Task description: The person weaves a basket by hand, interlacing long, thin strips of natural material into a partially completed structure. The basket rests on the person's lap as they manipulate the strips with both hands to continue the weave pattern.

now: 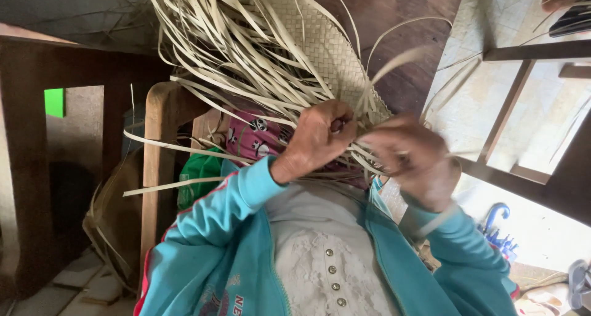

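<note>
Both hands pinch loose strips (258,76) at the mat (326,45) edge — left hand (320,137), right hand (409,159) blurred. Strips look light, springy — best held near the weave.

The right hand (411,159) is motion-blurred, its grip on the strips (246,57) unreadable.

sleeves: teal, red-piped | jacket: open | top: white lace, buttoned
</note>
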